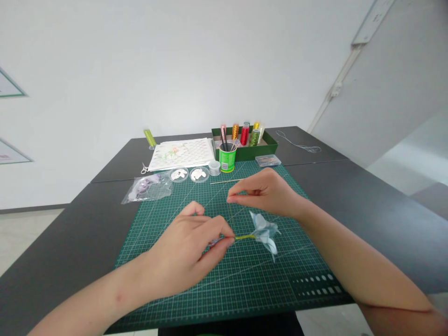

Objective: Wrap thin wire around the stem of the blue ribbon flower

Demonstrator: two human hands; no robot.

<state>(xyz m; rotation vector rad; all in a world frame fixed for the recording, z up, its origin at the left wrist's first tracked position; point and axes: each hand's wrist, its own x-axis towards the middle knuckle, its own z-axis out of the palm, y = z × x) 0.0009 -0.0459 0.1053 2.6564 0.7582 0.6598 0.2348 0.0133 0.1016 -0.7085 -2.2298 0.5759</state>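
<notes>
Between thumb and forefinger, my left hand (196, 247) pinches the thin stem of a pale blue artificial flower (265, 231). A yellow-green wrapping covers the stem near the bloom, which points to the right above the cutting mat. Higher and to the right, my right hand (264, 192) is closed in a pinch, apart from the flower. A faint thin line seems to run down from its fingertips toward the stem; what exactly it grips is too fine to make out.
A green cutting mat (168, 280) covers the table's middle. Behind the hands stand a green can (227, 158) with tools, a green box (269, 140) of thread spools, two dishes of white pieces (199, 174), a plastic bag (150, 186), paper sheets (189, 154) and small scissors (143, 168).
</notes>
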